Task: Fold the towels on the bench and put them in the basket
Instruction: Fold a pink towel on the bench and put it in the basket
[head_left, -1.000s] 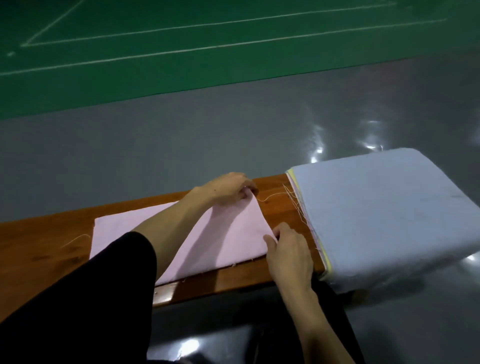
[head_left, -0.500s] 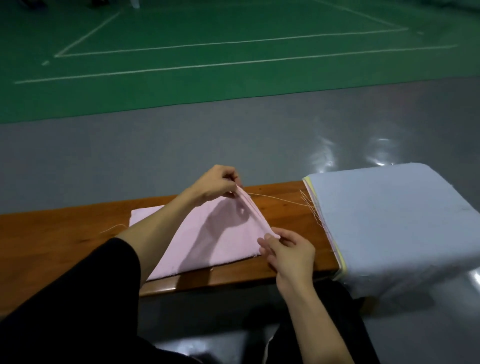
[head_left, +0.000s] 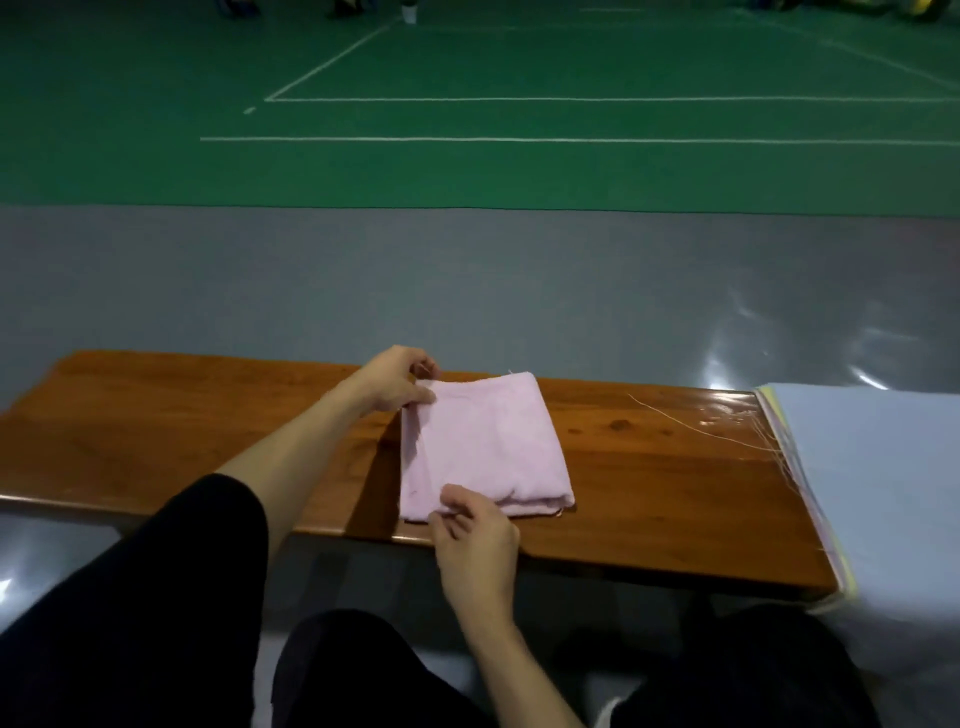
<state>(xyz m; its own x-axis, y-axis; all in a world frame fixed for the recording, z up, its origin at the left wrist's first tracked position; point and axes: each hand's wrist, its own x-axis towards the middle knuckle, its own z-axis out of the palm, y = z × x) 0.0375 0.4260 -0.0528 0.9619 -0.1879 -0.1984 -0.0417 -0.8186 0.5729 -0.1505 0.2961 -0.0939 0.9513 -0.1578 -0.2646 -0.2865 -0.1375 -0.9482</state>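
A pink towel lies folded into a small rectangle on the wooden bench. My left hand pinches its far left corner. My right hand pinches the near left corner at the bench's front edge. A stack of flat towels, pale blue on top with pink and yellow edges below, covers the bench's right end. No basket is in view.
Loose threads trail from the stack across the bare wood. My dark-clothed knees sit below the bench. Grey floor and a green court with white lines lie beyond.
Both hands carried the towel's right edge over to the left, halving it into a smaller rectangle. The view shifted left, so the stack now sits at the right edge.
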